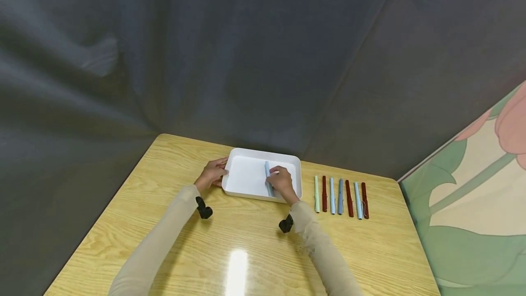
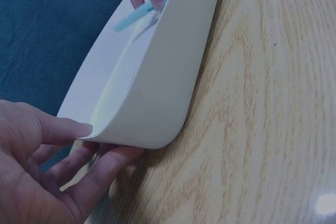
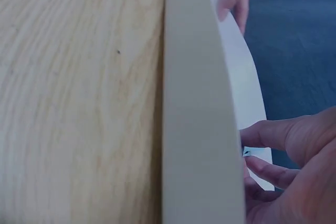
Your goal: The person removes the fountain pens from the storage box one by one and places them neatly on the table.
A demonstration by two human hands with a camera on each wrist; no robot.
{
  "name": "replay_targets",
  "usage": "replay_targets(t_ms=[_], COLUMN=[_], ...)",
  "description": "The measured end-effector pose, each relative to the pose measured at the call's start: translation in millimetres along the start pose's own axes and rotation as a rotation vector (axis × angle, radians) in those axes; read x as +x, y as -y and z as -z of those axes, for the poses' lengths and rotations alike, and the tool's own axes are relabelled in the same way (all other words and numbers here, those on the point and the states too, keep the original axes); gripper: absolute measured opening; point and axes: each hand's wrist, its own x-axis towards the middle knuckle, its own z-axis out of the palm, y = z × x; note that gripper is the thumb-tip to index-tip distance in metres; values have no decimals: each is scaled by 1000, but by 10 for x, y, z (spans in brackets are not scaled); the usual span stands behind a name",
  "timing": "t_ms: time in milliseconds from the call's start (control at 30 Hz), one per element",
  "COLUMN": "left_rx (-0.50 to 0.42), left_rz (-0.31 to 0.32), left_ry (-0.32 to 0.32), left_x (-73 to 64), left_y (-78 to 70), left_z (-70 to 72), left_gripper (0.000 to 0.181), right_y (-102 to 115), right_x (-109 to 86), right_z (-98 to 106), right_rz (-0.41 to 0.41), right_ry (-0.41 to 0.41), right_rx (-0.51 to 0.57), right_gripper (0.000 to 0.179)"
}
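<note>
A shallow white tray (image 1: 246, 175) stands near the back edge of the wooden table. My left hand (image 1: 212, 172) grips its left end; in the left wrist view the thumb lies on the rim and the fingers (image 2: 113, 161) are against the outside. Inside the tray, right of its middle, is a light blue pen (image 1: 267, 168), seen in the left wrist view as a pale blue stick (image 2: 131, 19). My right hand (image 1: 281, 182) pinches this pen over the tray. In the right wrist view the tray's wall (image 3: 199, 103) hides most of the pen.
To the right of the tray, several pens lie side by side in a row: a light green pen (image 1: 317, 194), a blue pen (image 1: 340, 196), dark red pens (image 1: 349, 198) and light blue pens (image 1: 358, 200). A dark curtain (image 1: 255, 58) hangs behind the table (image 1: 197, 250).
</note>
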Motion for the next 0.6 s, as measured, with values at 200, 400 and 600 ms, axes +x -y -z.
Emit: replay_targets(t_ms=[200, 400, 600], left_rx=[-10, -8, -6], left_rz=[6, 6, 16], left_ry=[7, 12, 8], left_x=[-1, 8, 14], left_y=[-2, 6, 9], left_z=[12, 33, 35], left_gripper=[66, 67, 66], right_y=[-33, -71, -85], right_x=[33, 52, 73], right_z=[163, 343, 534], right_rz=[8, 26, 37], right_ry=[-23, -40, -68], right_rx=[105, 187, 210], right_gripper=[29, 30, 31])
